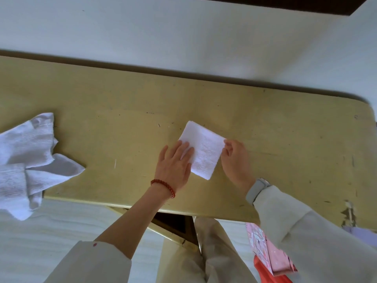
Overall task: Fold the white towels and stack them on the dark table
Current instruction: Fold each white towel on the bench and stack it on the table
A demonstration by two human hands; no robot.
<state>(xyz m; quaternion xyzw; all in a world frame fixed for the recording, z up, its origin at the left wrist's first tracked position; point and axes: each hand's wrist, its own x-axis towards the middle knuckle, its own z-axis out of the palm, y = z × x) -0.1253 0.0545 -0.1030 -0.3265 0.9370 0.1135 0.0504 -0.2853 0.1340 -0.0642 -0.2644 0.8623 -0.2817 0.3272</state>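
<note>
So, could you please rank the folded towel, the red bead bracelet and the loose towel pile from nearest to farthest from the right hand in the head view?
From the right hand:
1. Folded towel: touching, just left of the fingers.
2. Red bead bracelet: on the left wrist, past the towel.
3. Loose towel pile: far left table edge.

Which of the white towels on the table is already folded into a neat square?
The small folded towel between the left hand and right hand; the towels at the left edge lie crumpled.

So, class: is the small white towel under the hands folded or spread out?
Folded. The towel is a compact square with layered edges, pressed by the left hand.
</note>
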